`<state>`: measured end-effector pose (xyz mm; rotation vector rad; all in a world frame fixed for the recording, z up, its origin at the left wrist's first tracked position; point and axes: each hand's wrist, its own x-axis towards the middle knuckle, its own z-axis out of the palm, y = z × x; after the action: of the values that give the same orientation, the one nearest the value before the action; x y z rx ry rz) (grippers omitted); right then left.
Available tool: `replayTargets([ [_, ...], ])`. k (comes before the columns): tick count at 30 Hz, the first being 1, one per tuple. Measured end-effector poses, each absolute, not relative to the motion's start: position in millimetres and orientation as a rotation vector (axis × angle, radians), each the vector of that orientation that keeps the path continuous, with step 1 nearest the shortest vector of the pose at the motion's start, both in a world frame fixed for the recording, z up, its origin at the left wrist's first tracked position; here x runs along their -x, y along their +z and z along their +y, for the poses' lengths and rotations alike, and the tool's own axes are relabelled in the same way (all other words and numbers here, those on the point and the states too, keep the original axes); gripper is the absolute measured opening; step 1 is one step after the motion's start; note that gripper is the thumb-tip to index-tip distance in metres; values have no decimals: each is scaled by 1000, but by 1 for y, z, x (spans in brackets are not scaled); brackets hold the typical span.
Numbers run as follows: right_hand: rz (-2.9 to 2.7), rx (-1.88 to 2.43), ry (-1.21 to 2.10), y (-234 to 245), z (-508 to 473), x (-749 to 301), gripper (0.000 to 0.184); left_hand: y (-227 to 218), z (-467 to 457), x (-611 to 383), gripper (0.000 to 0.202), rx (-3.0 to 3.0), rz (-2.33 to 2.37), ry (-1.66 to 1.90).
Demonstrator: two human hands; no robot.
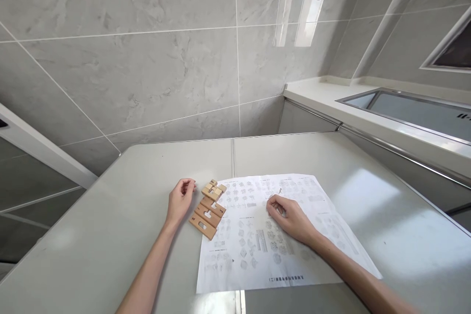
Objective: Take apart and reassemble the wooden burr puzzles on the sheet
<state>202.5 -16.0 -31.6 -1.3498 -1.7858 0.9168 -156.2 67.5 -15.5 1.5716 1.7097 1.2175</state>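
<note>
Several notched wooden puzzle pieces (pixel 209 208) lie side by side on the grey table (pixel 121 216), at the left edge of a printed instruction sheet (pixel 257 255). My left hand (pixel 180 200) rests on the table just left of the pieces, fingers curled loosely, with nothing visible in it. My right hand (pixel 289 218) lies on the sheet with its fingers bent and pressed together; a small thin object pokes up near its fingertips, too small to name.
A tiled wall (pixel 147 59) rises behind the table. A white counter with a steel sink (pixel 412 108) stands at the right, higher than the table. A seam (pixel 232 157) runs down the table's middle.
</note>
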Motion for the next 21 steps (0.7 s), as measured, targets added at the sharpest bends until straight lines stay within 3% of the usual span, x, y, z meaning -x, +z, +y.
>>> replayTargets([
  [21,-1788,1352,921,-31,-16,-203,26,-15,66,156,34,-1577,1729,1195],
])
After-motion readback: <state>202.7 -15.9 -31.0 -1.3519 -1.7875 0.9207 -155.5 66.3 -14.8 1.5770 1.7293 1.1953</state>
